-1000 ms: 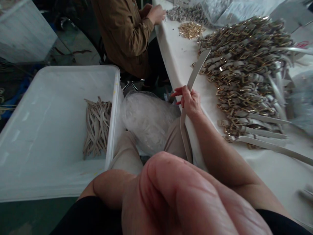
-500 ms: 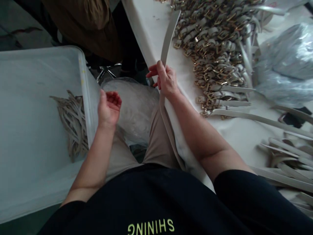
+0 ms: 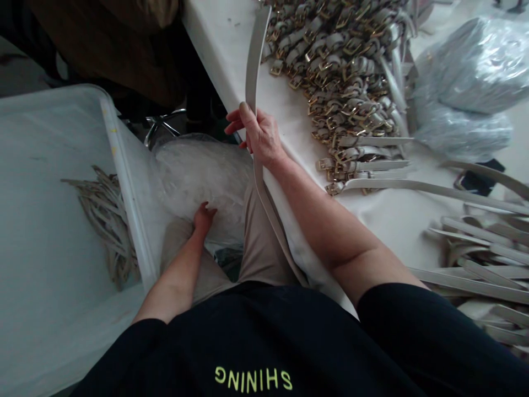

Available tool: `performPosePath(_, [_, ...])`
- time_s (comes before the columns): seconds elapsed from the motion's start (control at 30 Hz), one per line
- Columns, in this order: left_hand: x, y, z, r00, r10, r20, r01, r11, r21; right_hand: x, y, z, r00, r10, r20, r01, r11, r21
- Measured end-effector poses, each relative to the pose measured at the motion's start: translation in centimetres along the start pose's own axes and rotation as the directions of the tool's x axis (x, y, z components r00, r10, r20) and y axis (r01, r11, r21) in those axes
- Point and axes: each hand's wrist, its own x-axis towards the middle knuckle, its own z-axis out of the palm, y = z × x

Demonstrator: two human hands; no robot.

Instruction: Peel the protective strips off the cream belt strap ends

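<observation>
My right hand (image 3: 259,134) grips a pale grey belt (image 3: 256,60) between thumb and fingers near the table edge. The belt's flat end stands up beyond the hand, while its long part hangs down beside my leg. Lower and to the left, my left hand (image 3: 204,216) is over a clear plastic bag (image 3: 202,171) between my knees. Its fingers show only in part, a little apart, and nothing is visible in them; whether they touch the bag I cannot tell.
A pile of buckled belts (image 3: 343,82) covers the far part of the white table (image 3: 223,60). Plastic-wrapped packs (image 3: 471,71) and more straps (image 3: 487,248) lie right. At left, a white bin (image 3: 49,231) holds several strips (image 3: 105,215). A person in brown (image 3: 103,44) sits beyond.
My left hand has come down from beside the bin's rim to the plastic bag. My right hand keeps hold of the belt. The view has shifted slightly to the right.
</observation>
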Motion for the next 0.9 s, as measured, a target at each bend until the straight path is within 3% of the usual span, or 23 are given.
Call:
performPosePath(0.2, [-0.6, 1.1, -0.6, 0.997, 0.031, 0.068, -0.022, 0.993, -0.117, 0.3, 0.0, -0.1, 0.996, 0.074, 0.057, -0.073, 0.997, -0.012])
performPosePath(0.4, [-4.7, 3.4, -2.4, 0.988, 0.092, 0.121, -0.038, 0.921, -0.388, 0.2, -0.5, -0.1, 0.996, 0.078, 0.047, -0.077, 0.997, -0.023])
performPosePath(0.5, [-8.2, 4.3, -4.7, 0.983, 0.137, 0.123, -0.058, 0.864, -0.5, 0.1, -0.5, 0.0, 0.999, 0.035, 0.01, -0.035, 0.999, -0.023])
performPosePath(0.6, [-12.3, 4.9, -8.1, 0.975, 0.199, 0.098, -0.087, 0.751, -0.654, 0.2, -0.5, 0.1, 1.0, 0.011, -0.012, -0.011, 1.0, -0.018])
performPosePath(0.73, [-17.6, 5.4, -12.9, 0.958, 0.284, -0.027, -0.212, 0.646, -0.733, -0.1, -1.2, 0.4, 1.0, 0.031, -0.003, -0.031, 0.999, 0.033])
performPosePath(0.83, [-20.6, 5.3, -15.7, 0.919, 0.353, -0.176, -0.371, 0.62, -0.692, -1.8, -3.0, 1.7, 0.986, 0.099, 0.132, -0.116, 0.985, 0.126])
performPosePath(0.9, [-22.0, 5.0, -16.8, 0.875, 0.395, -0.28, -0.48, 0.636, -0.604, -3.7, -4.2, 3.2, 0.927, 0.163, 0.337, -0.226, 0.961, 0.157])
